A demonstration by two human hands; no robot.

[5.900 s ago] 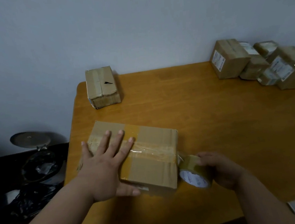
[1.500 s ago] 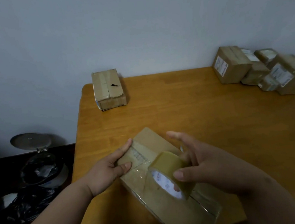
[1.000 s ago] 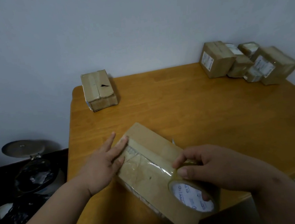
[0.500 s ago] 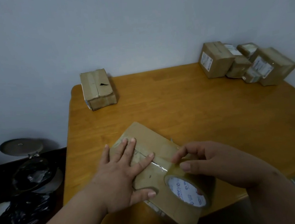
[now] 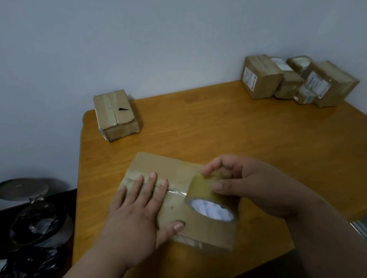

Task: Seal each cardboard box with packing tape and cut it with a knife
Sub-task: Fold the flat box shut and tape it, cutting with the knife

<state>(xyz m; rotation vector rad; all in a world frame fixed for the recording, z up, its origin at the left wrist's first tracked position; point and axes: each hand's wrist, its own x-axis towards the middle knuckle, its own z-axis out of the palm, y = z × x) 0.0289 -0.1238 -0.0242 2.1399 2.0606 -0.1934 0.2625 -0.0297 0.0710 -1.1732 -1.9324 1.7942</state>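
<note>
Near the front edge of the table [image 5: 233,134], a flat box [image 5: 158,169] lies at an angle, one corner pointing toward the wall. On its top the left hand [image 5: 136,214] lies flat, fingers straight and slightly spread, pressing down along a strip of clear tape that runs across the lid; the thumb rests near the box's front edge. Just to the right, the right hand [image 5: 249,188] holds a tape roll [image 5: 210,198] on the box, thumb and fingers curled round its rim, so the grip is closed on the roll. The roll stands tilted, its white core facing the camera, and the shiny strip leads from it to the left hand's fingertips.

At the back left corner of the table sits a small box [image 5: 116,114], taped, with a dark tear on its top. At the back right, by the wall, a cluster of boxes [image 5: 295,80] with white labels stand touching one another.

Left of the table, lower down, a bin [image 5: 34,222] with a black liner stands with its round lid raised, and a black bag [image 5: 23,270] lies in front of it
</note>
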